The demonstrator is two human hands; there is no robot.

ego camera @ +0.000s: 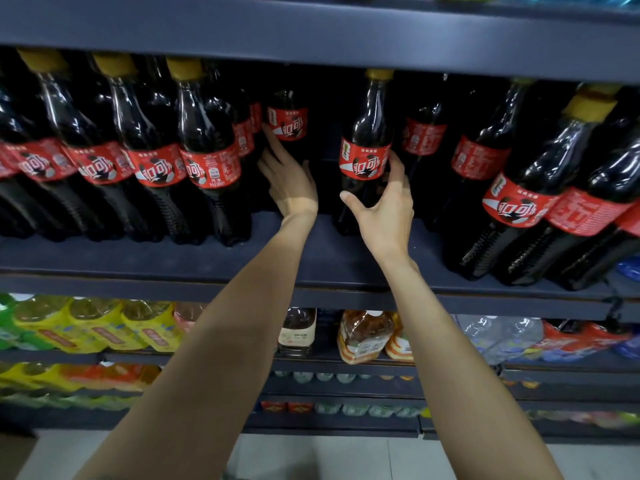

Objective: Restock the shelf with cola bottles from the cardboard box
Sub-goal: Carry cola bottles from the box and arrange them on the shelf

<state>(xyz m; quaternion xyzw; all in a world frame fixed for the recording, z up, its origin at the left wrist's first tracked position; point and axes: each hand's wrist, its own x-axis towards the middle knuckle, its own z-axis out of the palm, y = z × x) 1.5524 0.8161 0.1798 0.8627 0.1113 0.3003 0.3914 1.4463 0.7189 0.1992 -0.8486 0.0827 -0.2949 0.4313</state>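
Cola bottles with red labels and yellow caps stand in rows on the dark shelf (pixel 173 258). In the gap at the middle, one cola bottle (pixel 365 157) stands near the front. My right hand (pixel 384 213) wraps it, thumb on the left of its lower body and fingers on the right of its label. Deeper in the gap stands another cola bottle (pixel 288 123). My left hand (pixel 289 183) reaches in flat with fingers stretched out, the fingertips at that bottle's label. The cardboard box is not clearly in view.
A row of cola bottles (pixel 149 161) fills the shelf's left, and leaning ones (pixel 519 202) fill the right. The shelf board above (pixel 311 32) hangs low over the caps. Lower shelves hold yellow-labelled bottles (pixel 100 327) and amber bottles (pixel 363 337). A brown edge (pixel 14 459) shows on the floor at bottom left.
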